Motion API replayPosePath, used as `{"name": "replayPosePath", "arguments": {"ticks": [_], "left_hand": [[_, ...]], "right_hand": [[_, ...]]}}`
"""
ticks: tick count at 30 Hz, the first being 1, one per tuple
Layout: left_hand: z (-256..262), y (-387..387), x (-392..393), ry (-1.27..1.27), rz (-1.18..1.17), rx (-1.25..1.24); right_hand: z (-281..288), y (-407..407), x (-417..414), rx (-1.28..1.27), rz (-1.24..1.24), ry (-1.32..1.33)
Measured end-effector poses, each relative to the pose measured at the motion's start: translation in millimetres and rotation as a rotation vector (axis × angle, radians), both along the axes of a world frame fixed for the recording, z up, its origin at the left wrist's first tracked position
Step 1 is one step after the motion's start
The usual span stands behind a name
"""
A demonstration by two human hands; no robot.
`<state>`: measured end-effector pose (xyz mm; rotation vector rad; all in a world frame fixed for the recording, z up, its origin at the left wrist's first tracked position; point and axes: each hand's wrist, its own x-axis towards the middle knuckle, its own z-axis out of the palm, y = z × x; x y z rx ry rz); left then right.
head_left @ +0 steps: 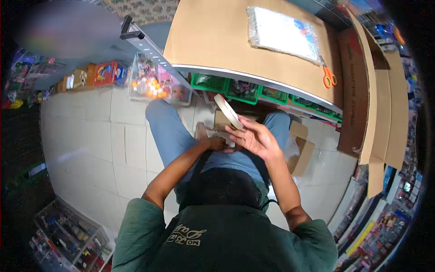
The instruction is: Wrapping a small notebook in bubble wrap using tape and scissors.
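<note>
My right hand (254, 138) is raised over my right thigh and grips the lower end of a roll of pale tape (228, 111) between thumb and fingers. The roll tilts up and to the left. Down in my lap lies my left hand (219, 144), dark in shadow; whether it holds anything is hard to tell. Beyond the tape stands a cardboard-covered table (210, 40). A flat item in bubble wrap (283, 34) lies on it, with a pair of orange-handled scissors (329, 75) at its lower right corner.
Green plastic baskets (242, 91) line a shelf below the tabletop. A large open cardboard box (353, 102) stands at the right. An opened carton (301, 153) is on the floor beside my right leg. A perforated metal post (153, 51) rises at the table's left corner. Stocked shelves lie farther out.
</note>
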<state>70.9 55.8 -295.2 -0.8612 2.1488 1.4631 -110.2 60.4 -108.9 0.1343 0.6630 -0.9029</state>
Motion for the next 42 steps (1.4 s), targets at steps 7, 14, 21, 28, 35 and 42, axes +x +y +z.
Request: {"name": "replayPosePath", "arguments": {"ticks": [7,14,21,28,35,42], "left_hand": [[83.4,-39.5,21.8,0.742,1.021,-0.409],[242.9,-34.9,30.8,1.013,1.07,-0.012],[282.2,-4.0,21.1,1.048,0.86,-0.336],[300.5,1.7,24.2,0.871,0.801,-0.801],[293.4,4.1,24.6,1.05,1.146,-0.228],[282.0,-2.5,30.3,0.961,1.235,0.224]], "right_hand": [[1.1,16.8,-8.2,-0.205,-0.163,0.005],[36.2,22.1,8.7,-0.23,-0.134,-0.048],[53.8,27.8,17.9,-0.414,-0.074,-0.014],[61.6,34.2,27.7,-0.454,-0.102,0.031],[75.5,49.2,25.4,-0.583,-0.196,0.285],[90.0,47.1,17.5,-1.183,-0.187,1.426]]}}
